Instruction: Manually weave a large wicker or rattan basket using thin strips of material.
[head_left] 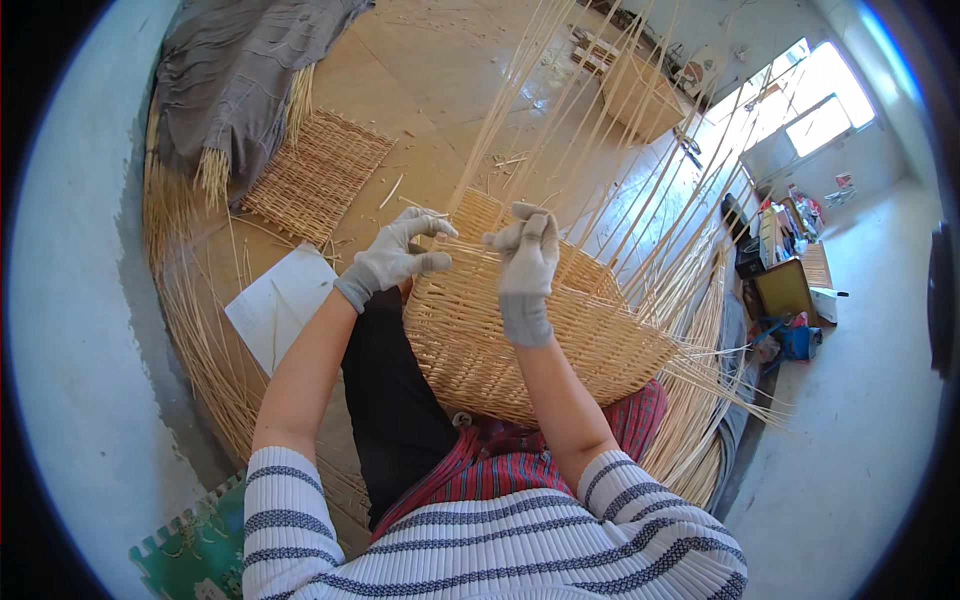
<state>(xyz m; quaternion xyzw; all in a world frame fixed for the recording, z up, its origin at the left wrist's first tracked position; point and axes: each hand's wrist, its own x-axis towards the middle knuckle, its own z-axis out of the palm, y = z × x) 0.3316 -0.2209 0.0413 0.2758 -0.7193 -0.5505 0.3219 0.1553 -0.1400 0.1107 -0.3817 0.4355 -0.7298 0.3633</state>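
A partly woven wicker basket (520,340) with pale straw-coloured sides rests tilted against my lap. Long upright wicker stakes (508,90) rise from its far edge and fan out to the upper right. My left hand (395,256), in a white knit glove with a grey cuff, is at the basket's left corner, its fingers bent around a thin wicker strand (468,243). My right hand (528,262), gloved the same way, is above the near weave with its fingers closed on the strand. The fingertips partly hide the strand.
A woven mat (322,175) lies on the floor at far left, beside a grey cloth (225,80) over bundled straw. A white sheet (283,305) lies left of my knee. Loose wicker (695,420) spreads at right. A yellowish box (643,97) stands at the back.
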